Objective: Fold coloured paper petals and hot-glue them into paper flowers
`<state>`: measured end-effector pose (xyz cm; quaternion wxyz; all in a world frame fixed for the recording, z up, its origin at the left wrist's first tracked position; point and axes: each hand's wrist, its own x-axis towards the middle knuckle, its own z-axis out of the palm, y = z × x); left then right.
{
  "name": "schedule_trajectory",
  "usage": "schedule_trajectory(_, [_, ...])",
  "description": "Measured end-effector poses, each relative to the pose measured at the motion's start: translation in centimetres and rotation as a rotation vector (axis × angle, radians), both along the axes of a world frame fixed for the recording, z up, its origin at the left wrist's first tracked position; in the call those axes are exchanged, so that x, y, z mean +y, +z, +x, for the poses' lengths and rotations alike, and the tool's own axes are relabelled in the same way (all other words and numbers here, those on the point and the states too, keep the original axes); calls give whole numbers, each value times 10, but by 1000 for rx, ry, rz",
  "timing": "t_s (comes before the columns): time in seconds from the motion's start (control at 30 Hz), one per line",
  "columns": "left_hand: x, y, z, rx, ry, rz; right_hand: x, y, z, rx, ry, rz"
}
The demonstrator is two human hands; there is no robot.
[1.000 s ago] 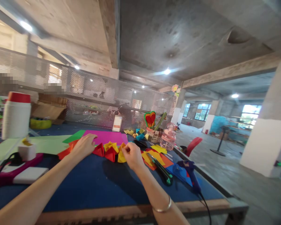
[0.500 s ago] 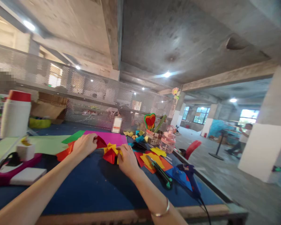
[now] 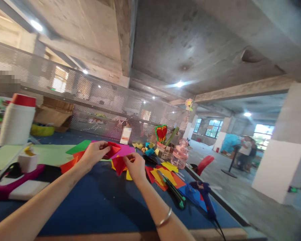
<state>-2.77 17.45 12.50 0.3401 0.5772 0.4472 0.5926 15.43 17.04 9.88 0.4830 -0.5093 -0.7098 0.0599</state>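
Note:
My left hand point(image 3: 96, 154) pinches a folded piece of red paper point(image 3: 113, 149) between thumb and fingertips, above the purple sheet. Just to its right, my right hand point(image 3: 136, 165) is closed on another red paper piece point(image 3: 118, 164). Behind and below that piece, parts of yellow folded paper point(image 3: 128, 175) show on the blue table; the rest is hidden. Orange paper point(image 3: 72, 162) lies partly under my left wrist. Yellow paper squares point(image 3: 157, 176) lie right of my right hand, with a green-and-black utility knife point(image 3: 174, 192) across them.
A blue glue gun point(image 3: 205, 197) with its cord lies near the table's right edge. Beyond the papers stand a pink clear bottle point(image 3: 180, 154) and a basket point(image 3: 164, 149). At left are a power strip point(image 3: 22, 187) and a stack of white cups point(image 3: 16, 124). A mesh panel point(image 3: 100, 107) borders the back.
My right hand has moved from the yellow and red papers on the table and now holds a red piece up. My left hand's red paper has turned and shows more of its face.

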Motion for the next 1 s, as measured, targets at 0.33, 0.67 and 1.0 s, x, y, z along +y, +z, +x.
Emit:
schedule_trajectory(0.33, [-9, -35, 26, 616, 102, 307, 3, -13, 10, 342, 142, -212])
schedule_trajectory(0.67, [-5, -40, 30, 582, 142, 206, -3, -10, 5, 371, 156, -89])
schedule_trajectory(1.0, [-4, -40, 34, 313, 107, 52, -2, -17, -3, 610, 295, -160])
